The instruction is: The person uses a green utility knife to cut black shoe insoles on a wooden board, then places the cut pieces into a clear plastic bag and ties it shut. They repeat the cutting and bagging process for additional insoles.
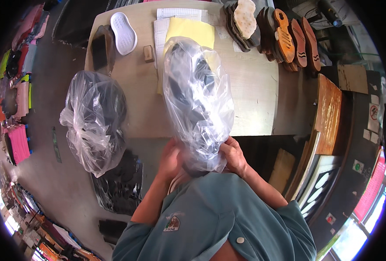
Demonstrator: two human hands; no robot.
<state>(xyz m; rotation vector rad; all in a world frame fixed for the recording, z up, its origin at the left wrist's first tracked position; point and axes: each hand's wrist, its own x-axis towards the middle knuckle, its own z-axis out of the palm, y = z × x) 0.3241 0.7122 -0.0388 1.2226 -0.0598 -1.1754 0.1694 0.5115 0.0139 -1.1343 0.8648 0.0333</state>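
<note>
A large clear plastic bag point(197, 95) with dark contents lies over the near edge of the table, its loose end close to my body. I cannot make out exactly what the dark contents are. My right hand point(233, 154) pinches the bag's near end from the right. On the opposite side my left hand point(172, 158) grips the same end, its fingertips partly hidden by the plastic. Left of it, a second clear plastic bag point(95, 122), gathered and closed at one side, also has dark things inside.
On the pale table point(254, 104) are a yellow sheet point(190, 31), papers point(160, 37), a small wooden block point(148, 54), a white insole point(123, 32) and a dark phone point(99, 51). Stacked soles point(284, 41) line the far right edge. Wooden boards point(330, 115) stand at right.
</note>
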